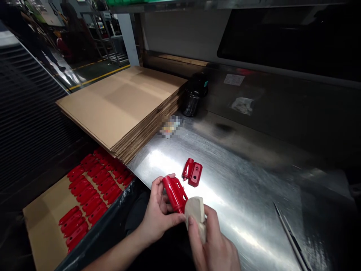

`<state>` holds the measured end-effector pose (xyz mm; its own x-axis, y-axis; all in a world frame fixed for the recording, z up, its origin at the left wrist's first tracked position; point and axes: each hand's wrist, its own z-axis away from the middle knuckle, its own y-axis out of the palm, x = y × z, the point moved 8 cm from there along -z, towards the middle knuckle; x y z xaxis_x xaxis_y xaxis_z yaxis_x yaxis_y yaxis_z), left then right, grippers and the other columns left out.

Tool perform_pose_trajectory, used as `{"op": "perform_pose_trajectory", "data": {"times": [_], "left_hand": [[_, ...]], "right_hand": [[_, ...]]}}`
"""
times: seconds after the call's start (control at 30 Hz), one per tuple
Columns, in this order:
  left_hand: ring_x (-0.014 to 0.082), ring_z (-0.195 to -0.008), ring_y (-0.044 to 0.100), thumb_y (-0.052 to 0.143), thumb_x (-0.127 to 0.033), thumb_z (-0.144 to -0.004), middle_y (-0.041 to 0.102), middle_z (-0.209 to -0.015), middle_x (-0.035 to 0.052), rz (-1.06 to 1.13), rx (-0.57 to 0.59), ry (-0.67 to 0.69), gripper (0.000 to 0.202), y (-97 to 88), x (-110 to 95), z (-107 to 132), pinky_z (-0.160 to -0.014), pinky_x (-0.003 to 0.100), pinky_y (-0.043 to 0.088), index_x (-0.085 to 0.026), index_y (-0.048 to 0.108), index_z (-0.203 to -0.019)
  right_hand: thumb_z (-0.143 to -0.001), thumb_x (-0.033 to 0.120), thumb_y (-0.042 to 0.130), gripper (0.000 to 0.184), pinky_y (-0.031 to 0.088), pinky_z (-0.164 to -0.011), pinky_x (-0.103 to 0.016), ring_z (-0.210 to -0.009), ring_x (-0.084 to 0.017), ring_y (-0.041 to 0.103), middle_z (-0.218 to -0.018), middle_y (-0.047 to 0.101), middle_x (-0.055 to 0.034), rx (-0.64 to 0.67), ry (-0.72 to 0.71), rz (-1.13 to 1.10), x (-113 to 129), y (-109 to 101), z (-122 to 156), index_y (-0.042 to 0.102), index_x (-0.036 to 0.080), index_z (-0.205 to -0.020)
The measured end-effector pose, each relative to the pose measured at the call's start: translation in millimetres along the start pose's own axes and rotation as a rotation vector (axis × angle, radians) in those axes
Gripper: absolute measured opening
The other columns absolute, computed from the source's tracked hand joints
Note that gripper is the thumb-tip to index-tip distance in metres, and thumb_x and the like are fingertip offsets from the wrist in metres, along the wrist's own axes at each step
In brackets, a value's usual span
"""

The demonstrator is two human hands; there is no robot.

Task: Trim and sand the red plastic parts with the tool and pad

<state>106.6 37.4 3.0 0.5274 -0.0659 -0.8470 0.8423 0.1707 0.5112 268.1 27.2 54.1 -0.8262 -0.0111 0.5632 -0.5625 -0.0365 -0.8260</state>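
Observation:
My left hand (158, 210) is closed round a glossy red plastic part (172, 194), which has a rounded barrel and a flat side with holes. In my right hand (216, 241) is a pale felt buffing pad (196, 210), pinched between thumb and fingers. The pad's face meets or overlaps the lower end of the red part; whether they touch I cannot tell. Just beyond my hands, a second red part (192, 172) of similar shape lies on the metal table (239, 195).
A stack of cardboard sheets (121, 105) stands at the left, with a dark jar (193, 98) beside it. Lower left, several red parts (90, 192) lie in rows on cardboard. Long thin metal tweezers (290, 233) rest at right. A plastic bag (243, 105) lies further back.

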Motion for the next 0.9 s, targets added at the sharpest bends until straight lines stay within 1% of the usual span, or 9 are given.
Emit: {"op": "perform_pose_trajectory", "data": {"times": [0.13,0.23,0.33,0.47,0.53,0.6,0.67,0.77,0.9], "left_hand": [[0.0342,-0.132,0.062,0.101,-0.022,-0.068,0.034,-0.167,0.0120,0.022,0.001,-0.004,0.094,0.9,-1,0,-0.103,0.044,0.060,-0.038,0.041,-0.139],[0.0348,-0.129,0.064,0.101,-0.023,-0.067,0.034,-0.167,0.0131,0.022,-0.003,-0.007,0.095,1.0,-3,0,-0.102,0.045,0.060,-0.037,0.041,-0.139],[0.0351,-0.131,0.063,0.101,-0.024,-0.067,0.035,-0.166,0.0125,0.019,-0.007,-0.012,0.094,0.3,-3,0,-0.104,0.045,0.060,-0.037,0.041,-0.139],[0.0331,-0.129,0.064,0.102,-0.028,-0.067,0.036,-0.165,0.0116,0.038,0.000,0.001,0.094,-1.3,-1,-1,-0.103,0.043,0.060,-0.038,0.042,-0.139],[0.0316,-0.128,0.064,0.102,-0.028,-0.068,0.035,-0.165,0.0106,0.043,0.005,0.003,0.094,-1.9,0,-2,-0.102,0.041,0.061,-0.039,0.042,-0.139],[0.0312,-0.127,0.064,0.103,-0.031,-0.067,0.036,-0.165,0.0110,0.062,0.010,0.003,0.094,-2.0,1,-2,-0.098,0.039,0.062,-0.038,0.042,-0.139],[0.0314,-0.127,0.064,0.103,-0.033,-0.066,0.036,-0.164,0.0118,0.082,0.010,0.010,0.095,-1.9,1,-2,-0.095,0.038,0.063,-0.038,0.042,-0.140],[0.0320,-0.128,0.064,0.103,-0.032,-0.067,0.034,-0.165,0.0116,0.086,0.003,0.021,0.095,-2.1,0,-2,-0.092,0.037,0.064,-0.038,0.042,-0.140],[0.0320,-0.127,0.064,0.103,-0.036,-0.068,0.036,-0.163,0.0125,0.061,-0.010,0.024,0.094,-4.3,0,-2,-0.089,0.036,0.064,-0.037,0.042,-0.140]], "right_hand": [[-0.109,0.056,0.030,0.037,0.049,-0.047,-0.037,-0.055,-0.034,0.076,-0.068,0.078,0.0010,0.010,0.013,0.038,-2,0,-2,0.054,0.029,-0.121],[-0.109,0.058,0.029,0.040,0.048,-0.046,-0.036,-0.053,-0.032,0.076,-0.066,0.076,0.0020,0.000,-0.011,0.018,0,-1,-2,0.053,0.029,-0.122],[-0.109,0.057,0.030,0.038,0.046,-0.045,-0.036,-0.052,-0.032,0.076,-0.064,0.075,0.0029,-0.015,-0.016,0.028,2,-2,-2,0.052,0.028,-0.121],[-0.110,0.057,0.028,0.039,0.046,-0.044,-0.036,-0.054,-0.032,0.077,-0.069,0.078,0.0021,-0.031,-0.045,0.033,5,-1,-2,0.052,0.028,-0.121],[-0.110,0.057,0.028,0.039,0.048,-0.045,-0.036,-0.053,-0.032,0.076,-0.067,0.077,0.0018,-0.038,-0.014,0.052,3,1,-2,0.053,0.028,-0.119],[-0.109,0.059,0.025,0.044,0.048,-0.043,-0.036,-0.050,-0.032,0.075,-0.062,0.075,0.0021,-0.059,0.008,0.067,3,2,-2,0.054,0.028,-0.119],[-0.109,0.061,0.021,0.048,0.048,-0.042,-0.037,-0.049,-0.033,0.074,-0.061,0.074,0.0024,-0.081,0.001,0.073,5,2,-3,0.054,0.028,-0.120],[-0.109,0.060,0.024,0.046,0.048,-0.043,-0.036,-0.050,-0.032,0.075,-0.063,0.075,0.0020,-0.094,-0.019,0.082,7,2,-3,0.054,0.028,-0.118],[-0.110,0.059,0.023,0.048,0.046,-0.042,-0.036,-0.047,-0.031,0.074,-0.061,0.074,0.0008,-0.087,-0.053,0.090,9,4,-2,0.055,0.025,-0.120]]}}
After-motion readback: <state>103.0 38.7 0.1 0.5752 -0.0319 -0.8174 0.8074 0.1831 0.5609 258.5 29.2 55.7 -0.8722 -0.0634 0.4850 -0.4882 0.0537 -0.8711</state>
